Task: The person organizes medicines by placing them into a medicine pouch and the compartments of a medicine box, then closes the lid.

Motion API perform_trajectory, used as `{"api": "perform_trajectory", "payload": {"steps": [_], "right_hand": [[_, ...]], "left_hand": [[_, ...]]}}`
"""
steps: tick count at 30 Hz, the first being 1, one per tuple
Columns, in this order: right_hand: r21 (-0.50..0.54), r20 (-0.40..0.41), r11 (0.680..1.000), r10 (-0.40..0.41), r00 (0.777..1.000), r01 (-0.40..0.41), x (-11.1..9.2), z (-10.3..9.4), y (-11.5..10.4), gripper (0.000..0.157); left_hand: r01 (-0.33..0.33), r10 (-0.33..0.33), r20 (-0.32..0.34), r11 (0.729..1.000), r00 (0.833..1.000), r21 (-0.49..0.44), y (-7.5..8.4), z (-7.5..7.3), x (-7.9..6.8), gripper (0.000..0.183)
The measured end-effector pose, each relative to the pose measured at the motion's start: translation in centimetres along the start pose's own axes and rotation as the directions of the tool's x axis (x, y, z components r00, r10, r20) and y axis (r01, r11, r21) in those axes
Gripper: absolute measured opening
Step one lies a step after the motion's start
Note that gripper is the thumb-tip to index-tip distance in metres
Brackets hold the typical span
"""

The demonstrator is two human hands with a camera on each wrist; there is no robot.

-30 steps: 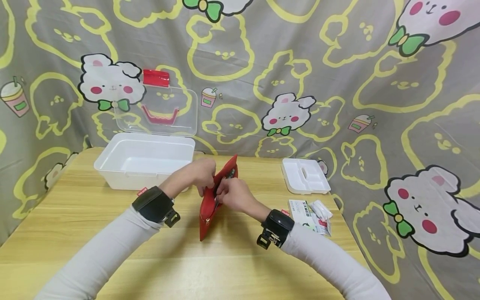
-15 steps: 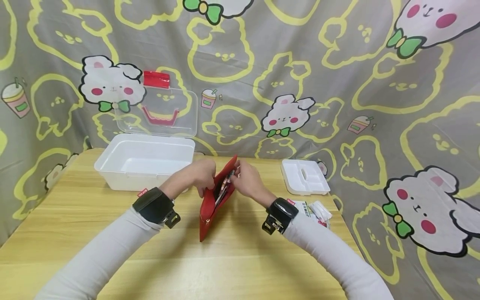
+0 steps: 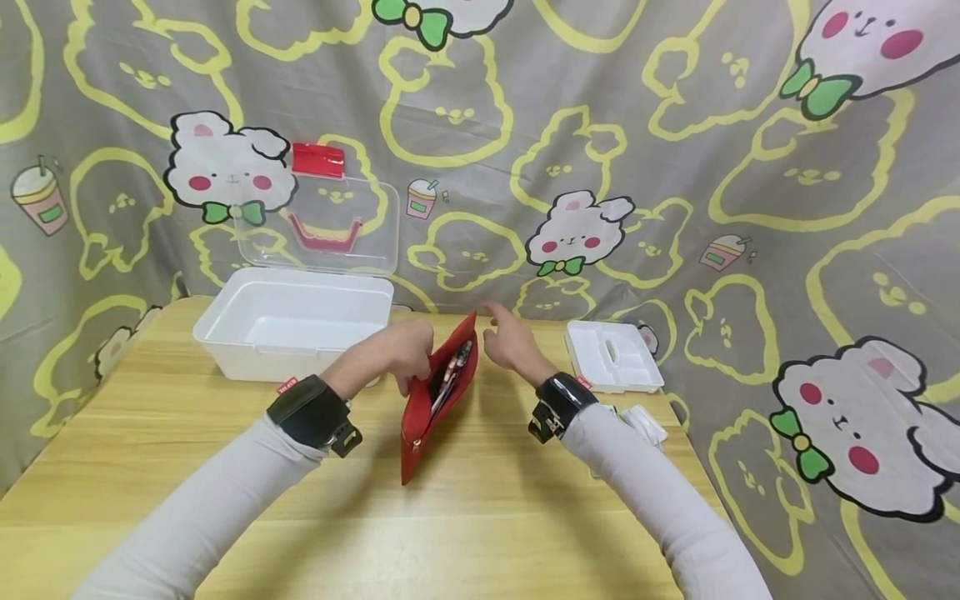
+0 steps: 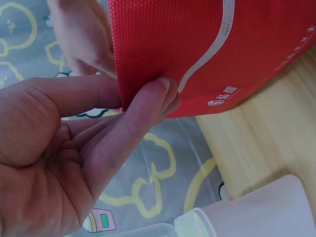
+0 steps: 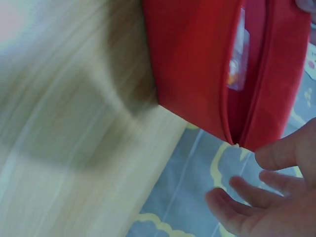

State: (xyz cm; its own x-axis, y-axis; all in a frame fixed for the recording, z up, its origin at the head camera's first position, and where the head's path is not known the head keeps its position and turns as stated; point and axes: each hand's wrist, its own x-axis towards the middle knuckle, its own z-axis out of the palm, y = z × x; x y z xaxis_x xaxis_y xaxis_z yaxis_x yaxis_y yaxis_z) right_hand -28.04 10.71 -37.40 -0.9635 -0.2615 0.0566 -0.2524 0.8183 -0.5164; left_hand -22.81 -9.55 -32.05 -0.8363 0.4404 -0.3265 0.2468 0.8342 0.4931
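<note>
A red zip pouch [image 3: 417, 429] stands on edge on the table, its mouth parted. My left hand [image 3: 403, 350] grips its top edge; in the left wrist view the thumb and fingers of that hand [image 4: 64, 143] pinch the red fabric [image 4: 163, 44] from both sides. Clear plastic packets [image 5: 239, 64] show inside the pouch in the right wrist view. Beside its far end is my right hand [image 3: 514, 340], holding nothing, fingers spread and loosely bent. In the right wrist view this hand's thumb [image 5: 276, 153] is right at the pouch's corner.
At the back left stands a white plastic box [image 3: 217, 337] with its clear lid [image 3: 375, 225] raised. A white compartment tray [image 3: 588, 354] lies at the back right. Small white packets [image 3: 645, 425] lie in front of it, partly behind my right wrist. A patterned curtain [image 3: 465, 83] hangs behind the table.
My right hand has come out of the pouch's opening and moved to the far right end, its fingers loosening. The packets inside now show more. My left hand keeps its grip.
</note>
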Motion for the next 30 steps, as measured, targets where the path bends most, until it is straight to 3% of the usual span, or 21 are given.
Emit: {"api": "perform_trajectory", "payload": {"steps": [4, 12, 23, 30], "right_hand": [[-0.019, 0.016, 1.0, -0.012, 1.0, 0.012, 0.9, -1.0, -0.5, 0.054], [-0.063, 0.126, 0.998, 0.01, 0.992, -0.002, 1.7, -1.5, -1.7, 0.052], [-0.014, -0.002, 1.0, -0.004, 1.0, 0.004, 1.8, -0.4, -0.6, 0.024], [0.003, -0.069, 1.0, 0.001, 0.998, -0.001, 1.4, -0.5, 0.4, 0.022]], "left_hand": [[0.002, -0.002, 0.001, 1.0, 1.0, 0.005, 0.0, -0.1, 0.1, 0.016], [0.012, -0.012, 0.007, 1.0, 1.0, 0.003, 0.1, -0.1, 0.2, 0.017], [-0.007, 0.007, 0.002, 1.0, 1.0, 0.007, 0.1, 0.0, 0.1, 0.019], [-0.038, 0.039, -0.02, 0.998, 0.999, 0.056, -0.1, -0.2, 0.1, 0.021]]}}
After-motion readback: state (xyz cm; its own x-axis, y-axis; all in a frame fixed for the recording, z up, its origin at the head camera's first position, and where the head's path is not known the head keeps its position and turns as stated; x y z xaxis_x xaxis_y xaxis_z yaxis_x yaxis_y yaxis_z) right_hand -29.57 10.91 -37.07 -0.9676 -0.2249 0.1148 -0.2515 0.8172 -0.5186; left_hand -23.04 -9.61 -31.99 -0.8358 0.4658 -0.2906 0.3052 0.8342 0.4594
